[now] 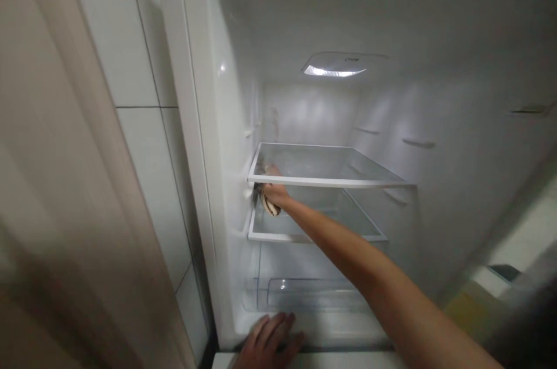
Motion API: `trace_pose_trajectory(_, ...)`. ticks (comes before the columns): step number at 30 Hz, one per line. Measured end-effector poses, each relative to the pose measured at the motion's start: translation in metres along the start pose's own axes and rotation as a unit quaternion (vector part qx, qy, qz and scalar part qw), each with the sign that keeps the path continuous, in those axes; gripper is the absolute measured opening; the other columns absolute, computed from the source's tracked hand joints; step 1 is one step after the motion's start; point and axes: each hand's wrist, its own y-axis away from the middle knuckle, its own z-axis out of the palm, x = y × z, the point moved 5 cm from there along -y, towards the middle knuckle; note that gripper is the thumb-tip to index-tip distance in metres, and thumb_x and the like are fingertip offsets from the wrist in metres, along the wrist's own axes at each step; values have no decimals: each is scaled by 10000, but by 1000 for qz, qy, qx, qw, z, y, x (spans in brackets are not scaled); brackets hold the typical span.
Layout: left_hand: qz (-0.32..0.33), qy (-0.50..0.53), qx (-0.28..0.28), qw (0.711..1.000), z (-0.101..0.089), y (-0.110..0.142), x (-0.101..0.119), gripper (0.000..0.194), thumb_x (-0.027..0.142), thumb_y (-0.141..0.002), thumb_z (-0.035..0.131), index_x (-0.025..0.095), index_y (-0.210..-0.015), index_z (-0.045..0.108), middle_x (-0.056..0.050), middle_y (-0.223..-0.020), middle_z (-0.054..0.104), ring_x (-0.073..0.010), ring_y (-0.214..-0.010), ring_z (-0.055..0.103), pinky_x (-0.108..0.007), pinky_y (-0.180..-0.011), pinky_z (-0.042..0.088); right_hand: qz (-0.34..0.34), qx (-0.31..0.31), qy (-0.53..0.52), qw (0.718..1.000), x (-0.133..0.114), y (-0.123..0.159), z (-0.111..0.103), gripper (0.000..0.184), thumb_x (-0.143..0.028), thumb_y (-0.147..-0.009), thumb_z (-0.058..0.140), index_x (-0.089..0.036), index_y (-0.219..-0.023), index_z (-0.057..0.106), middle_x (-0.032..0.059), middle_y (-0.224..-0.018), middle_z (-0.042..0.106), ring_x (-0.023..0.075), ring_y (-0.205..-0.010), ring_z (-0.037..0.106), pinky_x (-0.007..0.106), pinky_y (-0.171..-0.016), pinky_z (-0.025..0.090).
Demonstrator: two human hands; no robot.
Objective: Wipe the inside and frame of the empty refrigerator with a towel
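Note:
I look into an open white fridge. My right hand (273,190) reaches deep inside along the left wall, just under the front left corner of the upper glass shelf (331,182). Its fingers are closed on a brown and cream cloth (270,205), held against the shelf's underside by the wall. The lower glass shelf (278,235) lies below that hand. My left hand (267,339) rests flat with fingers spread on the fridge's bottom front ledge and holds nothing.
A clear drawer (304,295) sits at the bottom of the fridge. A lamp (335,70) glows in the ceiling. White wall tiles (143,125) and a beige curtain (56,183) stand at the left. The fridge door's edge (500,253) is at the right.

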Motion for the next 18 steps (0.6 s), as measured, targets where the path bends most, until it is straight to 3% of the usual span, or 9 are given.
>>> trace_pose_trajectory(3,7,4,-15,1000,-8,-4,-1,483,470,-1079,568,439,-1561,568,31,-1541,656,-211,-1369,549,-367,-1229,327,-23,-13,-49,998,-23,41,-19,575,-14,-905,384,-203,-1360,680,60,-1175,726,214,-1128,662,296,-1003,532)
trace_pose_trajectory(7,-3,1,-40,999,-18,-10,0,580,264,-1039,590,420,-1594,535,33,-1528,659,-220,-1387,521,-395,-1266,255,-91,-10,-180,979,-45,94,-47,632,-27,-836,512,-195,-1436,624,76,-1284,661,209,-1217,623,309,-1092,498)
trace_pose_trajectory(9,-9,11,-56,998,-25,-13,-1,616,336,-1029,620,402,-1628,493,26,-1559,639,-235,-1421,491,-404,-1270,239,-121,-60,-174,975,-47,115,-52,649,-64,-834,590,-236,-1460,613,80,-1341,617,221,-1236,613,320,-1090,501)
trace_pose_trajectory(10,-8,23,-61,998,-28,-14,-1,633,450,-1031,625,385,-1643,476,16,-1575,628,-246,-1438,475,-409,-1269,234,-115,-100,-138,979,-45,122,-51,623,-100,-854,623,-268,-1455,620,73,-1334,615,228,-1217,623,322,-1063,515)
trace_pose_trajectory(12,-6,49,-73,996,-33,-16,-2,799,732,-982,578,344,-1667,443,-11,-1617,594,-273,-1466,448,-424,-1265,227,-45,-153,-39,986,-30,129,-47,507,-198,-921,646,-293,-1419,644,79,-1289,632,260,-1178,644,349,-1006,542)
trace_pose_trajectory(14,-7,71,-91,993,-33,-14,-1,995,902,-889,543,326,-1688,403,-29,-1658,553,-294,-1476,447,-432,-1256,230,52,-159,34,985,-14,125,-45,404,-253,-982,600,-256,-1382,658,119,-1254,650,301,-1156,661,392,-960,561)
trace_pose_trajectory(16,-17,98,-119,988,-27,-10,0,1101,941,-817,601,337,-1705,359,-42,-1673,536,-308,-1469,472,-432,-1241,252,115,-144,56,981,-7,113,-39,385,-240,-983,585,-200,-1358,660,174,-1270,651,340,-1172,664,429,-936,572)
trace_pose_trajectory(18,-32,129,-149,980,-17,-3,2,1176,915,-761,707,356,-1719,315,-56,-1675,533,-322,-1458,500,-432,-1226,282,131,-139,53,980,-13,98,-30,411,-234,-959,614,-203,-1367,650,186,-1299,650,352,-1197,659,437,-929,577)
